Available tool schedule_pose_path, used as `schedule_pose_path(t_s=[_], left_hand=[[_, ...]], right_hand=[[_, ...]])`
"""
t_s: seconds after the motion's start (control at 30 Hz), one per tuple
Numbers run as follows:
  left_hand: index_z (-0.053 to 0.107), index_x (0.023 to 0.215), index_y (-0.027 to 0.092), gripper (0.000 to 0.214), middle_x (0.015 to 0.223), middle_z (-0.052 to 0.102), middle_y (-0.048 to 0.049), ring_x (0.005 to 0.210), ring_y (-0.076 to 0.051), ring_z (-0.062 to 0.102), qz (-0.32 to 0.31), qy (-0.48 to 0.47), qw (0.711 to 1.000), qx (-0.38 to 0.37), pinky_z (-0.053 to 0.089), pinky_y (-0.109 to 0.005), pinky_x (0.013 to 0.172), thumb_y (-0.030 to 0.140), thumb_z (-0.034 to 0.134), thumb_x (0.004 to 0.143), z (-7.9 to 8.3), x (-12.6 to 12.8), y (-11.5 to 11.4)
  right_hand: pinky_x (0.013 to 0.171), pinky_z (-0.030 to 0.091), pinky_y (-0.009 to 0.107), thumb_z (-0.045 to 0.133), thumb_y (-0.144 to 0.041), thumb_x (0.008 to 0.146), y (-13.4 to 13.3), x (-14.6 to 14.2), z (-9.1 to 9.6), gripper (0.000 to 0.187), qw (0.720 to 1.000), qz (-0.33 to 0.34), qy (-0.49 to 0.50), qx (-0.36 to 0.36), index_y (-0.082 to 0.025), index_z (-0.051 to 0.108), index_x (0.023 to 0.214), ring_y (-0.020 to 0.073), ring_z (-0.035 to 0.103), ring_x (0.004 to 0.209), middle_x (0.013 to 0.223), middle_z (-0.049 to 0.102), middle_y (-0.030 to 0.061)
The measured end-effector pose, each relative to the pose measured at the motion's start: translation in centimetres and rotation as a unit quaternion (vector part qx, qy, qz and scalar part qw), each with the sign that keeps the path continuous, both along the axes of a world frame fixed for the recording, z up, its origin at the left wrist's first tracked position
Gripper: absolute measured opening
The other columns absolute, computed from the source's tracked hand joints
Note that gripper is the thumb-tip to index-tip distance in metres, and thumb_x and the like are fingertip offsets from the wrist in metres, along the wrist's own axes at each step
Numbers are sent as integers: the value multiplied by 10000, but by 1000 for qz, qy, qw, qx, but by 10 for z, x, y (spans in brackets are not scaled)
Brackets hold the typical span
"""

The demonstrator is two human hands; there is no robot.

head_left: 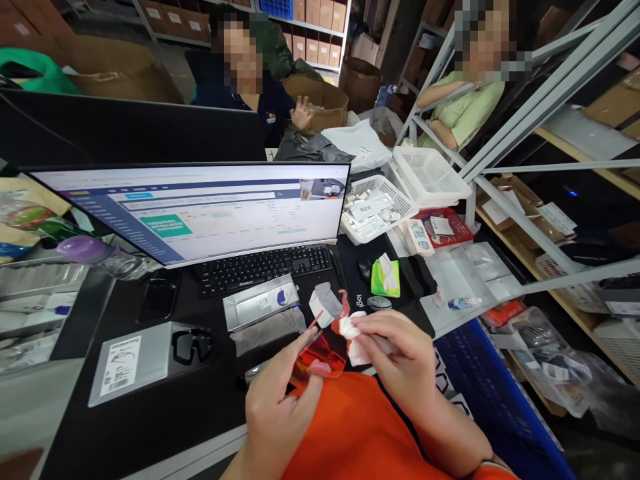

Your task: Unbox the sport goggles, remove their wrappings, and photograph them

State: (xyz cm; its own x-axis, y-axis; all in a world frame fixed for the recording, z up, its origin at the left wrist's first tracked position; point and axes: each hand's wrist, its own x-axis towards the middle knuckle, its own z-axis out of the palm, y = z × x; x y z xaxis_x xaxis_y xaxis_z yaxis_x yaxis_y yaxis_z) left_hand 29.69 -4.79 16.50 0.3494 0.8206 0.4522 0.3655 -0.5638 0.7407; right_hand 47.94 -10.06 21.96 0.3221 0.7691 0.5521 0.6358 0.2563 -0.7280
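Observation:
In front of my orange shirt, my left hand (287, 383) grips a pair of sunglasses (320, 357) with red-orange lenses and reddish temples. My right hand (400, 350) pinches a white tissue (356, 333) against the right end of the glasses. Just beyond them lies a crumpled white piece (326, 303), with one temple rising beside it. A silver box (261, 303) with a purple picture and a grey cloth pouch (270, 331) rest past my left hand. Further left, a silver box with a white label (131, 365) has a black glasses design on its end.
A monitor (220, 217) stands behind a keyboard (265, 269). To the right are a mouse (379, 304), a green tissue pack (385, 283), a white basket of packets (375, 207) and a red tray (453, 227). Two people are across the table. Metal shelving (565, 260) bounds the right side.

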Motion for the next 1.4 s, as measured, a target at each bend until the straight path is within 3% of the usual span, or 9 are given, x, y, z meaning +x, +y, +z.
schedule_pose_path(t_s=[0.13, 0.27, 0.33, 0.47, 0.63, 0.83, 1.0, 1.23, 1.4], left_hand=[[652, 1240, 190, 370, 1107, 771, -57, 941, -207, 753, 7, 8, 1000, 10, 621, -285, 833, 181, 623, 871, -5, -1, 1], [640, 1249, 172, 375, 1128, 764, -78, 939, -206, 754, -7, -1, 1000, 17, 623, -281, 826, 177, 619, 874, -11, -1, 4], [644, 1237, 169, 370, 1125, 764, -80, 948, -206, 753, -7, -8, 1000, 25, 621, -281, 838, 151, 613, 868, -11, 1, 6], [661, 1203, 174, 354, 1099, 772, -71, 933, -205, 755, 3, -13, 1000, 26, 621, -278, 834, 131, 612, 856, -11, 4, 7], [658, 1212, 154, 348, 1107, 770, -83, 912, -197, 758, 14, -12, 1000, 17, 620, -263, 817, 151, 620, 866, -14, 3, 7], [657, 1213, 144, 352, 1096, 772, -81, 936, -202, 754, 15, -10, 1000, 18, 615, -269, 842, 159, 627, 863, -15, 3, 9], [654, 1211, 144, 340, 1114, 767, -88, 939, -201, 754, 3, -16, 1000, 16, 616, -273, 844, 173, 628, 873, -15, 0, 9], [671, 1190, 149, 331, 1086, 775, -70, 938, -192, 752, 12, -22, 999, 29, 607, -259, 864, 154, 630, 861, -9, 5, 12], [659, 1222, 145, 351, 1116, 767, -80, 934, -193, 755, -5, -21, 1000, 17, 613, -257, 850, 183, 625, 874, -15, 0, 14]], right_hand=[[760, 603, 327, 614, -63, 916, 0, -19, -11, 262, 997, 44, -57, -23, -248, 712, 1073, 181, 745, 824, 900, 802, 28], [806, 610, 333, 530, -29, 932, -9, -24, -29, 390, 975, 155, -158, 27, -151, 620, 1291, 199, 740, 981, 1082, 786, 101], [766, 605, 344, 536, -29, 929, -6, -20, -31, 385, 978, 125, -163, 44, -164, 631, 1277, 206, 744, 942, 1049, 793, 93], [705, 580, 327, 601, -6, 894, 4, -17, -28, 318, 995, -17, -97, 16, -245, 696, 1081, 178, 727, 771, 896, 794, 28], [750, 585, 312, 560, 55, 872, 7, -22, -30, 412, 986, 71, -141, 62, -186, 657, 1191, 181, 741, 877, 996, 797, 68], [728, 562, 328, 578, -11, 911, 13, -22, -30, 305, 997, 0, -77, 5, -241, 692, 1076, 178, 728, 789, 907, 796, 26], [698, 552, 348, 517, -57, 955, -1, -29, -34, 362, 970, 124, -197, 77, -125, 606, 1299, 211, 734, 938, 1068, 788, 112], [729, 541, 332, 620, -30, 903, 21, -19, -24, 266, 996, -28, -75, 26, -244, 695, 1044, 174, 718, 786, 898, 798, 26], [741, 505, 344, 525, -66, 955, 10, -32, -34, 284, 973, 80, -203, 71, -180, 666, 1172, 183, 731, 911, 1057, 796, 68]])
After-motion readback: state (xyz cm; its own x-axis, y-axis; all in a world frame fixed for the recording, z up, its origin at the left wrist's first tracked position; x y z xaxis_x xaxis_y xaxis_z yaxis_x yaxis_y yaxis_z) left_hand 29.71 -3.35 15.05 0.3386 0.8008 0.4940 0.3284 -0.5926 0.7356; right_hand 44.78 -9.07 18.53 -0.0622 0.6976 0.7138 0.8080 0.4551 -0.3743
